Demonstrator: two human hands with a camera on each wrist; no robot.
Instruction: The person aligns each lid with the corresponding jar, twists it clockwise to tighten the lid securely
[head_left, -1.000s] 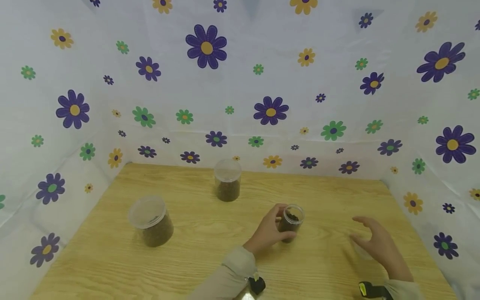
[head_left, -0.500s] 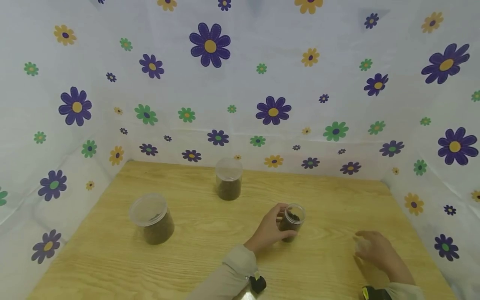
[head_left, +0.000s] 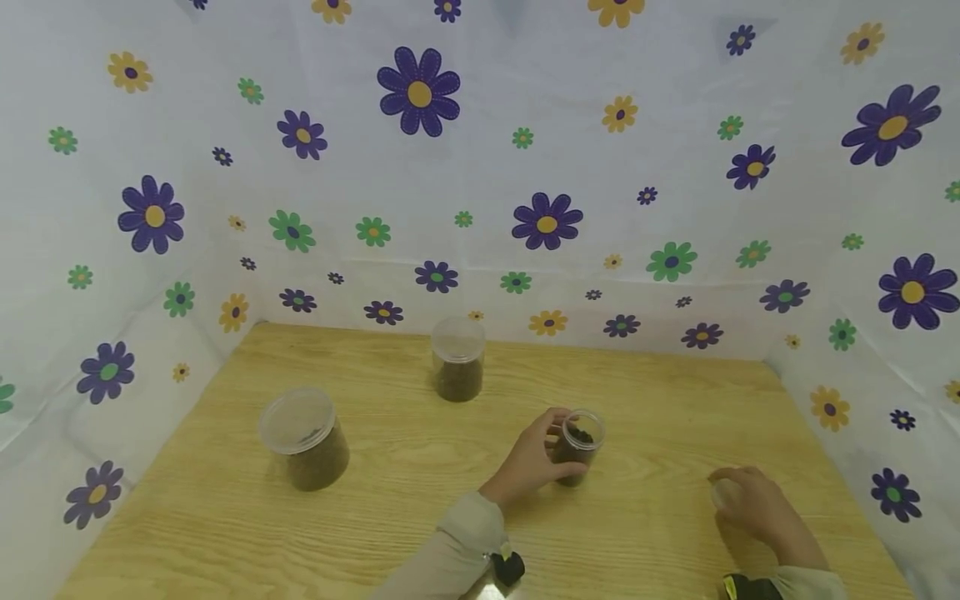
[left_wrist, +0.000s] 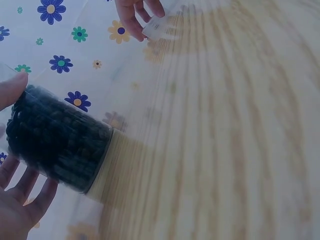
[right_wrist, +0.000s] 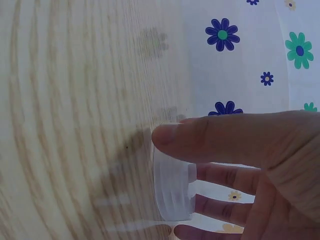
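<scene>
An uncovered clear jar [head_left: 574, 454], filled with small dark pieces, stands right of the table's middle. My left hand [head_left: 527, 463] grips it from the left, thumb at the front and fingers round the back. In the left wrist view the dark pieces [left_wrist: 55, 137] press against the jar's wall. My right hand [head_left: 763, 502], at the table's right, pinches a clear, ridged screw lid [right_wrist: 172, 185] by its edge. Part of that lid is covered by the thumb and fingers in the right wrist view; it sits close over the wood.
Two more clear jars with lids on hold dark contents: a wide one [head_left: 315, 454] at left and another [head_left: 457, 375] at the back. Flower-printed white sheets [head_left: 480, 167] enclose the wooden table [head_left: 360, 533] at the back and both sides.
My right hand has come down from an open reach and taken hold of the lid. The left hand keeps its grip on the jar, which has shifted very slightly left.
</scene>
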